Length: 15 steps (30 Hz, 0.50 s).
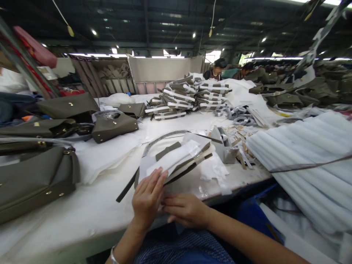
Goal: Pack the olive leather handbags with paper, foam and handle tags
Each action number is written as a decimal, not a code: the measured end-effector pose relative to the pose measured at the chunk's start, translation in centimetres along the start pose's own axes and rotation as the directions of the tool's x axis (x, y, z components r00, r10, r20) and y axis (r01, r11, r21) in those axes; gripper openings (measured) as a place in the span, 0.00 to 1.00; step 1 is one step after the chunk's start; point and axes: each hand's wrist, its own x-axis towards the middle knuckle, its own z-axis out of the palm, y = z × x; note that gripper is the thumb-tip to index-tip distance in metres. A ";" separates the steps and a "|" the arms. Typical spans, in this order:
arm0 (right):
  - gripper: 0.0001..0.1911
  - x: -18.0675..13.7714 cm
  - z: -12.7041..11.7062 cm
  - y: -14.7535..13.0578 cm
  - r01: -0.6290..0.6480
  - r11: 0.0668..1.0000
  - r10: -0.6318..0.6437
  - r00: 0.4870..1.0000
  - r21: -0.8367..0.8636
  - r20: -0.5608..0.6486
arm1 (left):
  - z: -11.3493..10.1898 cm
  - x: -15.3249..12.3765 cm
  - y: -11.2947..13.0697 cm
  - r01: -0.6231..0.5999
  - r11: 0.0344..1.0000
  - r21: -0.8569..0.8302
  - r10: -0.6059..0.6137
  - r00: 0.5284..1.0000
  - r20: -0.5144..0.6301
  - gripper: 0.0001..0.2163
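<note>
My left hand (147,198) lies with fingers stretched out on the near end of a bundle of olive-grey straps wrapped in white paper (176,159) at the front edge of the white table (90,216). My right hand (185,209) sits just right of it, fingers curled in a pinch at the bundle's near end; what it pinches is hidden under my left hand. A dark strap (127,189) sticks out to the left of the bundle.
Olive handbags (35,179) (114,126) lie at the left. Stacked wrapped strap bundles (187,97) sit at the table's far side. Rolled white foam sheets (305,161) fill the right. Grey tape rolls (242,119) and scraps lie mid-right. Other people sit far back.
</note>
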 end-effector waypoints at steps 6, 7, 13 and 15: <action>0.12 3.0 -6.0 0.8 -0.044 0.997 0.059 0.970 0.068 -0.237 | 2.2 -2.9 3.6 -0.038 0.999 -0.031 0.039 0.999 0.037 0.17; 0.11 4.1 -6.5 1.9 -0.128 0.989 0.143 0.960 0.077 -0.240 | 2.3 -3.1 3.9 -0.029 0.999 -0.025 0.030 0.999 0.037 0.17; 0.14 12.2 -4.4 11.7 -0.685 0.714 0.700 0.693 -0.142 0.176 | 2.2 -3.3 4.9 -0.004 1.000 -0.002 0.004 0.998 0.060 0.19; 0.18 14.5 -2.5 14.0 -0.742 0.643 0.765 0.605 -0.193 0.223 | 2.0 -3.3 5.2 -0.004 1.000 -0.002 0.004 0.999 0.049 0.19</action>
